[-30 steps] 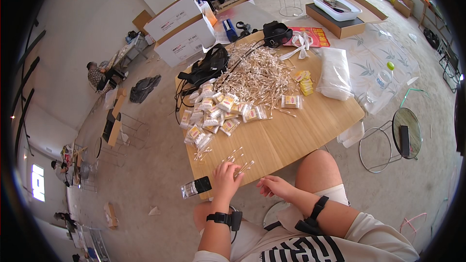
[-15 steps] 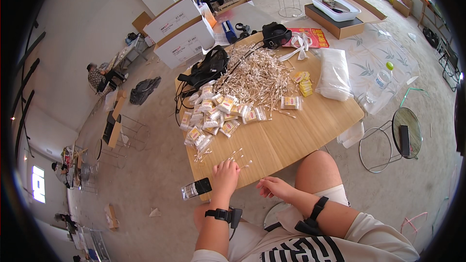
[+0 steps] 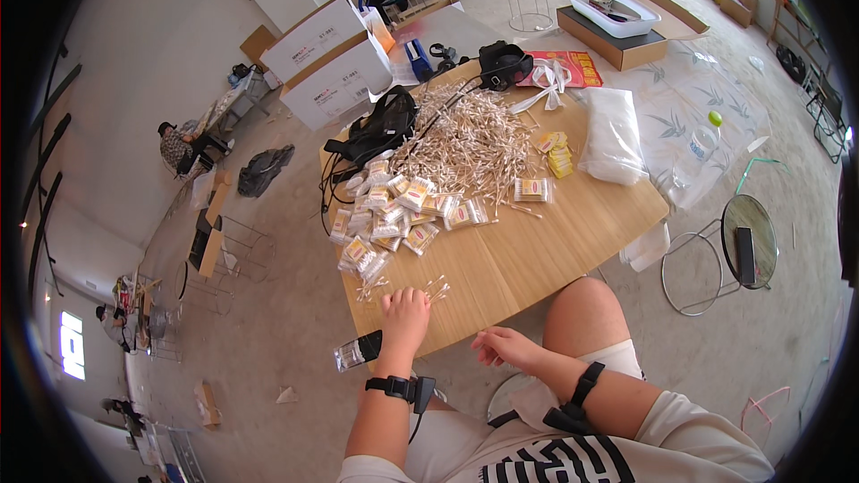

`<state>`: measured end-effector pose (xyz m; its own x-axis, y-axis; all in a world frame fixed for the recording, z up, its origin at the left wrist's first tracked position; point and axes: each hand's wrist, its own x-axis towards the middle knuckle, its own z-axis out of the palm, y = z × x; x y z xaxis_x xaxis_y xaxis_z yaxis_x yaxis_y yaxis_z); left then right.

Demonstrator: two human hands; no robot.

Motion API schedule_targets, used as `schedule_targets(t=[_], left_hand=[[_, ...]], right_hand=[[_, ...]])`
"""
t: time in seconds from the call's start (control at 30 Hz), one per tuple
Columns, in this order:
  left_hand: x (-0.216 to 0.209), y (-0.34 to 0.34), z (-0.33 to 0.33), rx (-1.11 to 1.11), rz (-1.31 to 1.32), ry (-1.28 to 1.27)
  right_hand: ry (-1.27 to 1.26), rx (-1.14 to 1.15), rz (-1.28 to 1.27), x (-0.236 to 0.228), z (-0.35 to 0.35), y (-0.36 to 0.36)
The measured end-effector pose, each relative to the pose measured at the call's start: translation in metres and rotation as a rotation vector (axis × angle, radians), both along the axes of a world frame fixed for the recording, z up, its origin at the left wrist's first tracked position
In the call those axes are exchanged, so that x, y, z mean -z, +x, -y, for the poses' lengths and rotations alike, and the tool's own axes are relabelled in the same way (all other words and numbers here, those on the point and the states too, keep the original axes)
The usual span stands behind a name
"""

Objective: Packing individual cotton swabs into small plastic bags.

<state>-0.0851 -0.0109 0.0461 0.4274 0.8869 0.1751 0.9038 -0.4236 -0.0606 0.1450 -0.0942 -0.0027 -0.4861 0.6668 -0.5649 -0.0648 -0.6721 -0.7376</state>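
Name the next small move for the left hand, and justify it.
The left hand should probably sweep slightly right to gather the loose swabs: they lie spread just beside its fingers on the table, within easy reach, while the right hand is farther from them.

swab pile (image 3: 479, 139) on the table (image 3: 537, 241), behind the packets (image 3: 416, 194), left of the plastic bags (image 3: 613, 139)
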Motion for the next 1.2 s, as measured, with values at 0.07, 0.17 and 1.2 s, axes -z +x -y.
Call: schedule_targets(t=[0.07, 0.17, 1.2], left_hand=[[0.0, -0.001, -0.001, -0.001, -0.012, -0.001], [0.001, 0.0, 0.002, -0.016, -0.039, -0.003], [-0.042, 0.088, -0.167, 0.066, 0.617, -0.15]], right_hand=[[0.001, 0.0, 0.004, -0.001, -0.001, 0.0], [0.005, -0.008, 0.002, 0.002, -0.001, 0.0], [-0.011, -0.021, -0.038, -0.006, -0.006, 0.008]])
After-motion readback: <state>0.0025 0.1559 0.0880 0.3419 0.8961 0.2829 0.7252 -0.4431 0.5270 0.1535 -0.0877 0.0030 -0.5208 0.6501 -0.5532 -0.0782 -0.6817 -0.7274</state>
